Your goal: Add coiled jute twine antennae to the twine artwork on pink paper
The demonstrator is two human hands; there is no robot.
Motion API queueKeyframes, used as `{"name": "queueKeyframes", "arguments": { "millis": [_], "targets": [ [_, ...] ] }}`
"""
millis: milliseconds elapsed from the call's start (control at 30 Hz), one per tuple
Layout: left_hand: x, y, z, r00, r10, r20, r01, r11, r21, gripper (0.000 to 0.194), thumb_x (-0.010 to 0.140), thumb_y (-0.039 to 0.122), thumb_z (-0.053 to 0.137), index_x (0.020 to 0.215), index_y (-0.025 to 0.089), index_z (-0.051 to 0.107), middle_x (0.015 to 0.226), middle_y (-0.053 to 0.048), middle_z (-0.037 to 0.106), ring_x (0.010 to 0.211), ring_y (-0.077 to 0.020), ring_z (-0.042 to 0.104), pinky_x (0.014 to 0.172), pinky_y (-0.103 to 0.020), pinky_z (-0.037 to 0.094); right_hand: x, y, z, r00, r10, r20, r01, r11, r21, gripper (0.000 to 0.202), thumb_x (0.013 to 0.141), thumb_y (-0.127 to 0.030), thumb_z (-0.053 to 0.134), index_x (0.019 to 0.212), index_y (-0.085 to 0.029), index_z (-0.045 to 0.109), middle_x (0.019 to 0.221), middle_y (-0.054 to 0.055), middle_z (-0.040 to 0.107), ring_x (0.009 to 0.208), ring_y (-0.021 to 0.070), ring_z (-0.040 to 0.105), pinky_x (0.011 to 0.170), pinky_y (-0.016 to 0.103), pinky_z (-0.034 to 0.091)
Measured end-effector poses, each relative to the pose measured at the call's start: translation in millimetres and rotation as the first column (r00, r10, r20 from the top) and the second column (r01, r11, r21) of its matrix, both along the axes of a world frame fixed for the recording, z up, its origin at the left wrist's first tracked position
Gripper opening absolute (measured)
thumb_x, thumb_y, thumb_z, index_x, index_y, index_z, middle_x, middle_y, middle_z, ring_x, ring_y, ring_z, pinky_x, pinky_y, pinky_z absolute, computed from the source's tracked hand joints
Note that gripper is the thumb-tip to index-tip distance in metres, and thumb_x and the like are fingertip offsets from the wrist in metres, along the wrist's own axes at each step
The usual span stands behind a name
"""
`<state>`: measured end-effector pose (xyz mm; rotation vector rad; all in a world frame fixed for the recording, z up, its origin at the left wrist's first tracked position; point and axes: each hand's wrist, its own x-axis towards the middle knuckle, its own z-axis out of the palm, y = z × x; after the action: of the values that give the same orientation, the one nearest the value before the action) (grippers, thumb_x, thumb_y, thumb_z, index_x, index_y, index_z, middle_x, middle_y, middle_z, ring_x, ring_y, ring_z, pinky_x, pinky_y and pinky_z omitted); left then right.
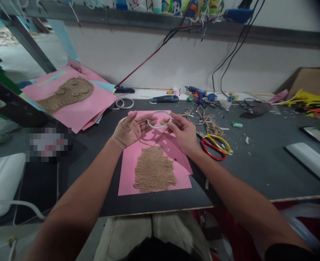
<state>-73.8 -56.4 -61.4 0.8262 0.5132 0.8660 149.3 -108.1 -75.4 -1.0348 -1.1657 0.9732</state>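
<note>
My right hand (184,132) pinches a thin white ring (156,127) between thumb and fingers, above the pink sheets. The ring looks like a narrow roll of tape, but I cannot tell for sure. Palm turned up, my left hand (130,129) is open, with its fingertips at the ring's left side; whether they touch it is unclear. Below both hands lies a pink sheet (127,177) bearing a patch of brown twine rows (154,168). A loose strand of twine (160,137) runs from near the right hand over the pink paper.
Red-and-yellow-handled scissors (217,146) lie right of the sheets, near tangled twine scraps (210,121). Behind are a utility knife (164,99), a blue glue gun (198,93) and more white rings (124,103). Pink sheets with twine work (73,90) are stacked left. Cables hang behind.
</note>
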Motion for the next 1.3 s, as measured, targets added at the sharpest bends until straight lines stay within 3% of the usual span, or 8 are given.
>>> {"name": "queueKeyframes", "arguments": {
  "millis": [200,367,700,800,900,1033,1133,1300],
  "targets": [
    [0,0,-0.9,1.0,-0.012,0.006,0.012,1.0,0.001,0.055,0.092,0.056,0.064,0.12,0.011,0.079,0.13,-0.02,0.075,0.128,-0.0316,0.068,0.111,-0.044,0.053,-6,-5,4.2,0.982,-0.167,0.085,0.164,0.985,0.046,0.027,0.084,-0.042,0.079,0.1,-0.022,0.069,0.086,0.004,0.075,0.07,0.0175,0.07,0.071,0.039,0.063],
    [1,0,-2.2,1.0,-0.031,0.006,0.031,1.0,0.0,0.056,0.091,0.058,0.066,0.118,0.011,0.08,0.129,-0.02,0.075,0.126,-0.0309,0.07,0.113,-0.044,0.051,-3,-4,3.0,0.973,-0.19,0.134,0.18,0.98,0.084,0.023,0.09,-0.044,0.073,0.09,-0.021,0.069,0.075,0.002,0.071,0.065,0.0162,0.068,0.07,0.037,0.063],
    [2,-3,-1.9,0.998,0.051,-0.029,-0.051,0.999,0.0,0.047,0.089,0.057,0.069,0.104,0.015,0.084,0.116,-0.016,0.08,0.113,-0.029,0.076,0.108,-0.043,0.055,-2,0,1.8,0.991,-0.093,0.1,0.088,0.995,0.056,0.039,0.079,-0.046,0.082,0.105,-0.022,0.066,0.091,0.003,0.074,0.068,0.016,0.069,0.067,0.035,0.061],
    [2,-2,-3.3,0.997,0.072,-0.029,-0.073,0.997,-0.017,0.046,0.088,0.057,0.07,0.102,0.016,0.084,0.108,-0.015,0.082,0.11,-0.0286,0.077,0.108,-0.044,0.054,-2,0,0.7,0.993,-0.05,0.106,0.043,0.997,0.065,0.049,0.08,-0.045,0.082,0.121,-0.023,0.065,0.103,0.005,0.075,0.07,0.015,0.069,0.069,0.035,0.061],
    [1,-1,-2.8,0.997,0.071,-0.022,-0.072,0.997,-0.035,0.047,0.089,0.057,0.069,0.103,0.015,0.084,0.102,-0.015,0.083,0.104,-0.0277,0.078,0.106,-0.044,0.056,0,0,-0.9,0.99,0.054,0.127,-0.063,0.996,0.07,0.055,0.084,-0.047,0.079,0.132,-0.025,0.065,0.107,0.004,0.075,0.072,0.0148,0.069,0.071,0.035,0.061],
    [-1,-1,0.6,0.998,0.06,0.024,-0.059,0.997,-0.045,0.048,0.093,0.055,0.065,0.11,0.014,0.082,0.104,-0.013,0.083,0.098,-0.024,0.079,0.097,-0.038,0.06,3,-3,-1.8,0.974,0.099,0.206,-0.126,0.984,0.125,0.038,0.097,-0.046,0.064,0.126,-0.022,0.071,0.089,0.002,0.073,0.071,0.0147,0.068,0.073,0.034,0.059],
    [-3,-2,1.0,0.997,0.01,0.078,-0.007,0.999,-0.035,0.05,0.095,0.054,0.062,0.119,0.014,0.079,0.111,-0.014,0.082,0.106,-0.0259,0.078,0.098,-0.039,0.06,4,-5,-1.5,0.946,0.07,0.317,-0.134,0.973,0.187,0.033,0.102,-0.043,0.058,0.121,-0.02,0.072,0.083,0.002,0.073,0.07,0.0144,0.069,0.071,0.032,0.057],
    [-5,-2,-6.9,0.983,-0.123,0.135,0.123,0.992,0.011,0.056,0.094,0.059,0.059,0.118,0.013,0.08,0.126,-0.019,0.077,0.13,-0.0363,0.067,0.114,-0.053,0.049,0,-8,-1.2,0.886,0.015,0.464,-0.142,0.96,0.24,0.027,0.106,-0.036,0.052,0.118,-0.021,0.072,0.079,0.001,0.073,0.066,0.013,0.067,0.068,0.029,0.055]
  ]
}}
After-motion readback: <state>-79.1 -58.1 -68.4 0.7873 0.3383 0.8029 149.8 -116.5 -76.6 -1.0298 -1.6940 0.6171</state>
